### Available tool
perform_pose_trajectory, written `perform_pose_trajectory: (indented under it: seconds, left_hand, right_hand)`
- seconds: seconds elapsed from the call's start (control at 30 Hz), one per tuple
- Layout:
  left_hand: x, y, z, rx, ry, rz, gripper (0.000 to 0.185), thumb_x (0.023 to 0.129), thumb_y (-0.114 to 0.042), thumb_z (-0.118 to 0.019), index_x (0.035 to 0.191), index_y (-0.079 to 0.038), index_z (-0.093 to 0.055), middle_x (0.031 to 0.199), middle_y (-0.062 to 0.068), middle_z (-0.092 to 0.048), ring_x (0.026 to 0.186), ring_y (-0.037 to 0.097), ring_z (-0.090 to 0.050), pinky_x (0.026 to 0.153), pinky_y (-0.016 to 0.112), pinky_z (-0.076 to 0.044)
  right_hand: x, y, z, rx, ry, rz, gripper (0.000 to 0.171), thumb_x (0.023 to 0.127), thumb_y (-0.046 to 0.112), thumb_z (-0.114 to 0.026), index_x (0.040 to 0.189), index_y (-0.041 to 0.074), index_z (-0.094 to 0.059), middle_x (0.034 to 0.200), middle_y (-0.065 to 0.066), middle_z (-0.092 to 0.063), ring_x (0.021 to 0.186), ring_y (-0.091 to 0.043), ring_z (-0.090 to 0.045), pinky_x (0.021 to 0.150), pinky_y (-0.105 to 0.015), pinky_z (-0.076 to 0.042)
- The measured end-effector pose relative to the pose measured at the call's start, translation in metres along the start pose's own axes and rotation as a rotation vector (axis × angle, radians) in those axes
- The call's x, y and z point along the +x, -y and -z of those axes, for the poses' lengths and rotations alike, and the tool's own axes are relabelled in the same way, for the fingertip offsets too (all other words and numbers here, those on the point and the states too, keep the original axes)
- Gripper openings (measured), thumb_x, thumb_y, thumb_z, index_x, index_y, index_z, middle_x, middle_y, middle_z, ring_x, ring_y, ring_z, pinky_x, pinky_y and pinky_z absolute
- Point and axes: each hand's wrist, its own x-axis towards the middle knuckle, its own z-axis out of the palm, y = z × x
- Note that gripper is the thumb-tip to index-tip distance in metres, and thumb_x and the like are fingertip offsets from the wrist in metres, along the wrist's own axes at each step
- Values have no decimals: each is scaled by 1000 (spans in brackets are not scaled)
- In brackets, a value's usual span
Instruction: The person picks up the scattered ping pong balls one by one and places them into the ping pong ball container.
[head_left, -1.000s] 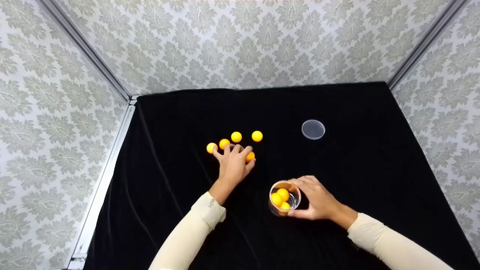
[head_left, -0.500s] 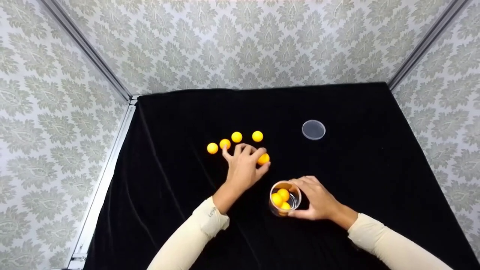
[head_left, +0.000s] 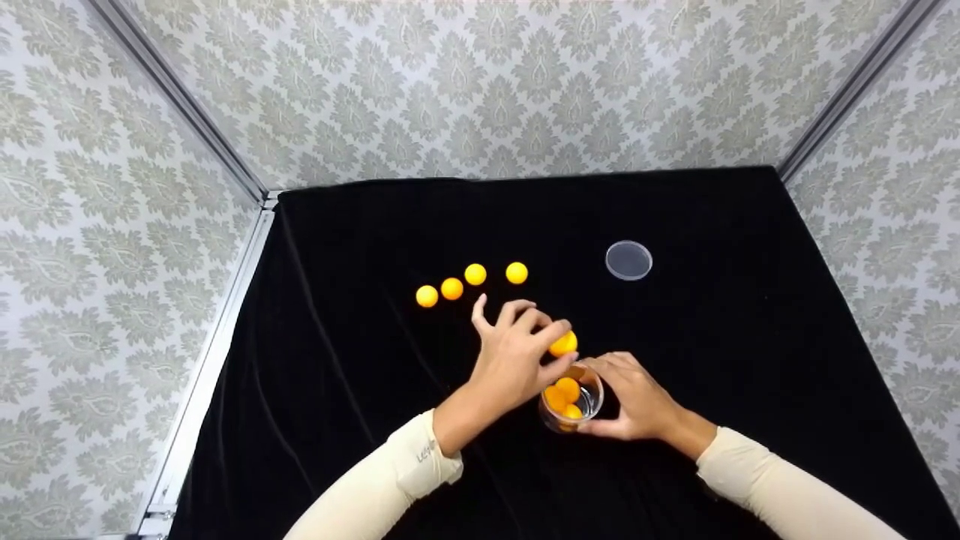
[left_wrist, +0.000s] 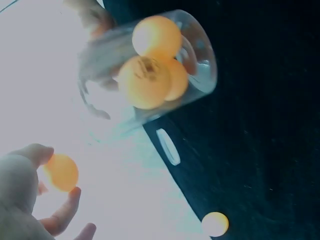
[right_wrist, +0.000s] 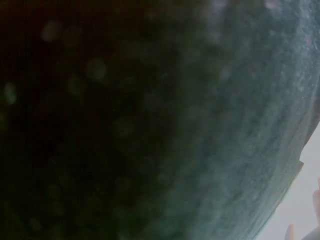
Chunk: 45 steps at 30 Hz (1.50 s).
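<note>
A black cloth (head_left: 712,360) covered the table, walled on three sides by patterned panels (head_left: 480,82). On that cloth the right hand (head_left: 637,401) gripped a clear cup (head_left: 592,401) from its 3 o'clock side, fingers and thumb curled round the wall. The cup stood upright on the cloth and held three orange balls (head_left: 564,396); the left wrist view showed them (left_wrist: 150,75) stacked together behind the clear wall (left_wrist: 202,55).

The left hand (head_left: 514,360) hung at the cup's 10 o'clock, just above the rim. Its thumb and forefinger pinched one orange ball (head_left: 563,343), while the other fingers stood loosely spread. That ball sat at 12 o'clock of the cup's mouth, very near the rim but apart from the balls inside. The left wrist view showed it (left_wrist: 61,172) caught between fingertips.

A round clear lid (head_left: 628,260) lay flat on the cloth at the cup's 1 o'clock, well apart from it. Four loose orange balls (head_left: 475,274) lay in a shallow arc at the left hand's 11 o'clock, three close together and the fourth set slightly off toward 3 o'clock.

The right wrist view gave only dark, blurred cloth (right_wrist: 150,120), so nothing of that hand's grip could be told from it.
</note>
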Motion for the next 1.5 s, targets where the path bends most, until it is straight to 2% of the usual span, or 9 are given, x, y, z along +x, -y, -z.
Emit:
perform_pose_trajectory:
  seconds: [0.23, 0.37, 0.6, 1.0, 1.23, 1.5]
  left_hand:
    - [-2, -16, 8, -10, 1, -65, 34, 85, -49, -76, 111, -28, -72, 99, -4, -68, 116, 26, -59, 104, 78, -25]
    - [-9, -25, 8, -45, 20, -101, 33, 86, -49, -74, 110, -28, -73, 98, -4, -68, 116, 26, -59, 104, 79, -23]
    - [-21, -37, 3, -75, 61, -155, 33, 85, -49, -74, 111, -29, -74, 98, -6, -68, 116, 26, -59, 103, 78, -26]
    - [-23, -35, 2, -69, 89, -133, 33, 87, -51, -72, 113, -31, -72, 102, -5, -67, 119, 25, -58, 104, 78, -24]
    - [-22, -36, 2, -99, 66, -117, 26, 84, -47, -76, 104, -30, -70, 102, -3, -68, 120, 27, -58, 104, 80, -22]
    - [-21, -34, 4, -100, 49, -116, 23, 89, -48, -70, 104, -31, -70, 99, -5, -67, 119, 27, -59, 104, 79, -23]
  right_hand:
    - [1, 0, -1, 12, -24, 22, 90, 63, 56, -91, 134, 10, -61, 115, 2, -69, 102, -17, -65, 90, -44, -49]
    - [2, 0, -1, 22, -41, 37, 83, 63, 55, -91, 128, 10, -64, 111, 3, -69, 99, -16, -65, 89, -43, -49]
    - [2, -1, -2, 28, -53, 40, 82, 66, 53, -90, 131, 11, -63, 117, 2, -69, 103, -16, -66, 92, -41, -48]
    - [3, 0, -2, 31, -51, 46, 83, 66, 54, -90, 132, 11, -63, 117, 2, -69, 103, -17, -66, 90, -45, -49]
    - [3, -1, -2, 23, -47, 41, 84, 66, 56, -90, 131, 10, -63, 114, 3, -69, 101, -16, -66, 91, -42, -48]
    - [1, 1, -2, 12, -25, 18, 84, 67, 56, -88, 134, 13, -61, 117, 5, -69, 102, -16, -65, 92, -42, -48]
